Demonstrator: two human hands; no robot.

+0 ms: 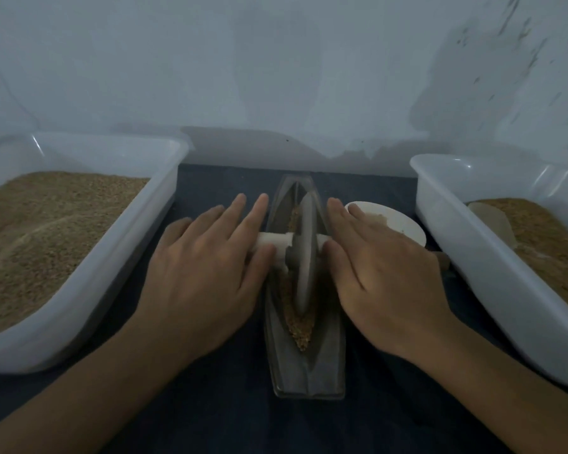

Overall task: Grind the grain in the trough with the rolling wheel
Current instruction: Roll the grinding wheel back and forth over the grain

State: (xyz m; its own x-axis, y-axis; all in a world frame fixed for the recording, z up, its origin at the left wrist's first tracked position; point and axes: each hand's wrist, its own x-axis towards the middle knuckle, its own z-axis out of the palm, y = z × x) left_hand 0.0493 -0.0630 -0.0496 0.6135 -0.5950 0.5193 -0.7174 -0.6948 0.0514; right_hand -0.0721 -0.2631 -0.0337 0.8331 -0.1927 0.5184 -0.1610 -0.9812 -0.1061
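Observation:
A narrow boat-shaped grey trough (pixel 309 371) lies on the dark cloth, running away from me. Brown grain (pixel 300 326) fills its groove. A grey rolling wheel (pixel 304 257) stands upright in the groove near the middle, on a pale axle (pixel 274 242) that sticks out to both sides. My left hand (pixel 200 267) presses flat on the left end of the axle, fingers straight and pointing forward. My right hand (pixel 384 267) presses flat on the right end, which it hides.
A large white tub (pixel 89 290) of brown grain stands at the left. Another white tub (pixel 492 267) with grain and a pale scoop (pixel 492 221) stands at the right. A small white bowl (pixel 404 224) sits behind my right hand. A pale wall rises close behind.

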